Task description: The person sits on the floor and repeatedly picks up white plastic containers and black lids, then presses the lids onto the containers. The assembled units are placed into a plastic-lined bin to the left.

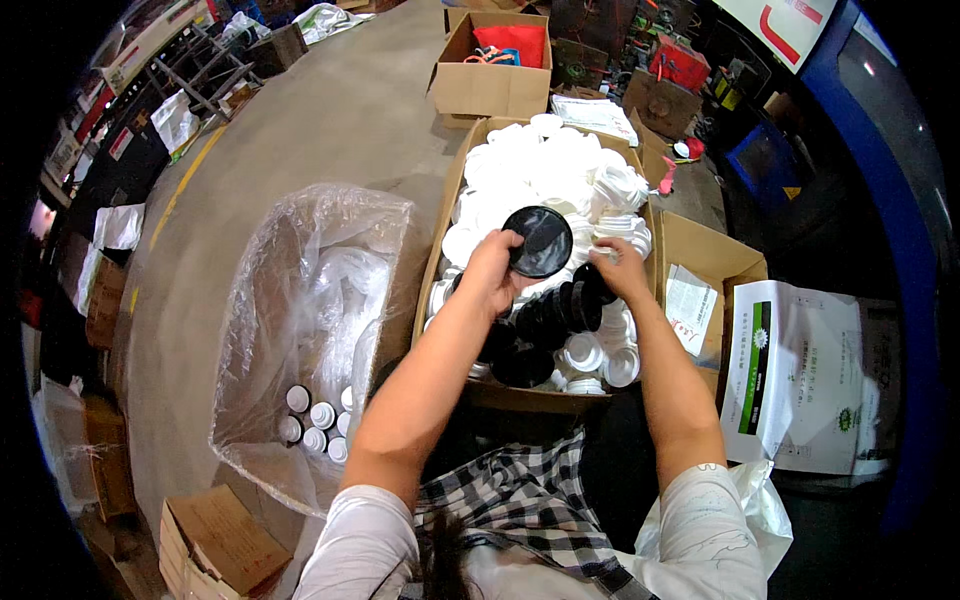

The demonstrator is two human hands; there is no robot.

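Black, glossy and round, a flat disc sits in the left hand, its thumb and fingers closed on the disc's left rim, over the middle of a cardboard box. The right hand bends its fingers beside a black lid near the box's right edge; whether they grip it I cannot tell. Ribbed black lids lie toward the near edge, smooth white caps heap to the far edge. Leftward, crinkled clear plastic holds white stepped caps at its near end.
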